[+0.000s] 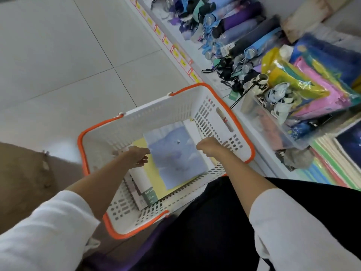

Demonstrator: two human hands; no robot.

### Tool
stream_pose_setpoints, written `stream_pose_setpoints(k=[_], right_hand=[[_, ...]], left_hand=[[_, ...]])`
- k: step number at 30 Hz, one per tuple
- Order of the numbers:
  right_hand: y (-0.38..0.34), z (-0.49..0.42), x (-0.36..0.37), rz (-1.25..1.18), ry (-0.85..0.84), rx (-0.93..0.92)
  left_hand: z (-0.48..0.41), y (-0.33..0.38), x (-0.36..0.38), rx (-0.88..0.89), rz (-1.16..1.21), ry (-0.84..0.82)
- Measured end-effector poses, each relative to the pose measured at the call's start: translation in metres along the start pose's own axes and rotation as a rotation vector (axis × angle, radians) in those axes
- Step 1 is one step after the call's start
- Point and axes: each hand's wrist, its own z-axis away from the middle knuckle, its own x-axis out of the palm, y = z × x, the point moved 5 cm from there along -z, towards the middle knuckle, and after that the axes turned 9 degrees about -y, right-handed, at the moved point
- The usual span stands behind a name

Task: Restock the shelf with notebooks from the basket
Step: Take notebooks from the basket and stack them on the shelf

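Flanking lavender notebook [175,153] in basket [156,106]: left hand [139,156], right hand [208,146].

White basket [156,118] with an orange rim, pastel covers inside

The top notebook [175,153] is lavender-blue with pale cloud shapes (the finer print is too blurred to make out). The notebook under it [156,177] is plain pale yellow, and the book [142,178] beside it is white with a dark green band. On the white shelf [197,55], the folded umbrellas [244,26] are purple, navy, sky blue and black, the price tags [176,53] yellow on red and white, and the packets [316,94] yellow, pink and teal. The sleeves [289,222] are white and the floor tiles [58,55] pale grey.
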Motion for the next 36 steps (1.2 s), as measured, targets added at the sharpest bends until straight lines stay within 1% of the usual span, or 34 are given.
stream_pose_setpoints(k=[2, 4, 7, 10, 12, 14, 17, 19, 21, 24, 26, 29, 32, 34, 36], right_hand=[[0.01, -0.009, 0.005, -0.028, -0.036, 0.065], [0.02, -0.025, 0.009, -0.065, -0.073, 0.068], [0.027, -0.034, 0.018, -0.055, -0.119, 0.076], [0.037, -0.047, 0.034, -0.056, -0.184, 0.074], [0.039, -0.054, 0.043, -0.059, -0.18, 0.063], [0.033, -0.059, 0.047, -0.068, -0.185, 0.025], [0.027, -0.066, 0.051, -0.004, -0.148, 0.008], [0.026, -0.066, 0.055, 0.032, -0.164, 0.01], [0.029, -0.066, 0.06, 0.061, -0.174, 0.044], [0.035, -0.064, 0.065, 0.101, -0.199, 0.056], [0.039, -0.065, 0.07, 0.113, -0.245, 0.066], [0.04, -0.064, 0.079, 0.107, -0.339, 0.056], [0.04, -0.063, 0.088, 0.09, -0.44, 0.057], [0.043, -0.063, 0.09, 0.114, -0.473, 0.094], [0.047, -0.065, 0.088, 0.111, -0.471, 0.126]], left_hand=[[-0.011, -0.007, 0.005, -0.015, 0.018, 0.002], [-0.022, -0.009, 0.014, -0.018, 0.04, 0.007], [-0.035, -0.009, 0.027, -0.034, 0.089, 0.031], [-0.045, -0.012, 0.034, -0.037, 0.123, 0.102], [-0.053, -0.017, 0.035, -0.025, 0.16, 0.149], [-0.055, -0.019, 0.039, -0.019, 0.165, 0.125], [-0.054, -0.018, 0.045, 0.0, 0.185, 0.074], [-0.053, -0.017, 0.044, 0.009, 0.173, 0.082], [-0.054, -0.023, 0.036, 0.005, 0.096, 0.141], [-0.045, -0.042, 0.019, -0.008, -0.054, 0.291], [-0.043, -0.056, 0.012, -0.024, -0.056, 0.341], [-0.045, -0.061, 0.013, -0.061, 0.077, 0.341], [-0.047, -0.058, 0.023, -0.08, 0.35, 0.339], [-0.043, -0.053, 0.026, -0.075, 0.439, 0.361], [-0.043, -0.051, 0.026, -0.084, 0.489, 0.322]])
